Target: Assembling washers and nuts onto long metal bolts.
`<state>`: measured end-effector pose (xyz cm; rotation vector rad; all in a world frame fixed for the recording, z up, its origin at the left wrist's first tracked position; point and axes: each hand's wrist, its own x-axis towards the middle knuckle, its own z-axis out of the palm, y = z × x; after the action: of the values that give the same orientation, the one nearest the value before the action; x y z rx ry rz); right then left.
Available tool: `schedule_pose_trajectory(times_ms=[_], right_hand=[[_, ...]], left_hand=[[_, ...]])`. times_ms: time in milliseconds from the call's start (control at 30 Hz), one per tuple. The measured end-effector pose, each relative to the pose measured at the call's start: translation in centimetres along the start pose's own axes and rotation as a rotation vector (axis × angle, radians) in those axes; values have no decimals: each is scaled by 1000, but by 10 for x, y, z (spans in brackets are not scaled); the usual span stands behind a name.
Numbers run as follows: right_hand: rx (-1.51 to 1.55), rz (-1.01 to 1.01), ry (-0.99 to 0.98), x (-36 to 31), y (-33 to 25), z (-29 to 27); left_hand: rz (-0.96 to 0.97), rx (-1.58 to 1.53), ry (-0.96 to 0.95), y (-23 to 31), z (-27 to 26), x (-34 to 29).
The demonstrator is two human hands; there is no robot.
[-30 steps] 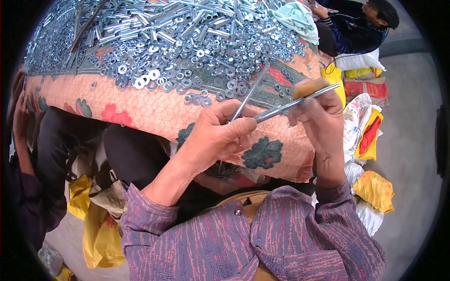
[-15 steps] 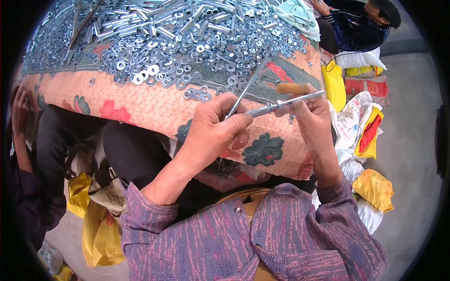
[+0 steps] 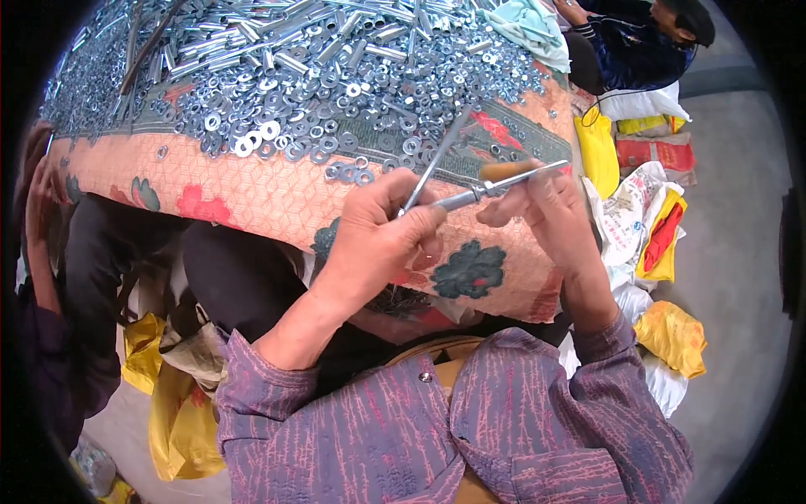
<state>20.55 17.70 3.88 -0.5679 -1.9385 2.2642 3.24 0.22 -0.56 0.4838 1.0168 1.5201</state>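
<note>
My left hand (image 3: 382,227) is closed around one end of a long silver bolt (image 3: 457,201), which has a thicker, sleeve-like part near its middle. A thin metal rod (image 3: 437,160) also sticks up from between its thumb and fingers, slanting away over the table. At the bolt's far end, my right hand (image 3: 550,206) has its thumb and fingers on the shaft, with the tip poking out past them. Behind the shaft shows a tan, finger-shaped piece (image 3: 506,170) by my right hand; whether it is a covered finger I cannot make out.
A floral cloth (image 3: 260,189) covers the table. Heaped on it are washers (image 3: 269,130), metal tubes (image 3: 291,63) and small nuts. A light-blue cloth (image 3: 529,29) lies at the far right, near a co-worker (image 3: 630,50). Another person's hand (image 3: 40,189) is at the left edge. Sacks (image 3: 669,336) line the right.
My right fingers have shifted a little on the bolt, and the tan piece has moved left and down. A nut that showed near the right fingers is now hidden. My left hand keeps its hold.
</note>
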Motion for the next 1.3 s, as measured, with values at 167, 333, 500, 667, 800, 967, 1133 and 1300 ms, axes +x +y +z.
schedule_pose_trajectory(times_ms=[167,333,500,667,800,967,1133,1300], right_hand=[[-38,-165,296,4,1,22],[-187,-1,174,-4,4,15],[42,-14,11,-1,-3,5],[-13,-141,322,0,5,27],[141,-51,95,-8,5,10],[54,-146,363,-3,12,36],[-35,30,194,-16,15,22],[-92,14,292,-4,12,38]], left_hand=[[86,-19,-45,-10,6,4],[42,-8,-26,1,1,1],[84,-3,-9,-5,2,1],[11,-10,-3,-3,5,1],[84,-34,10,-6,-2,2],[79,9,3,-11,7,1],[45,41,-6,3,1,0],[252,453,92,-15,10,-2]])
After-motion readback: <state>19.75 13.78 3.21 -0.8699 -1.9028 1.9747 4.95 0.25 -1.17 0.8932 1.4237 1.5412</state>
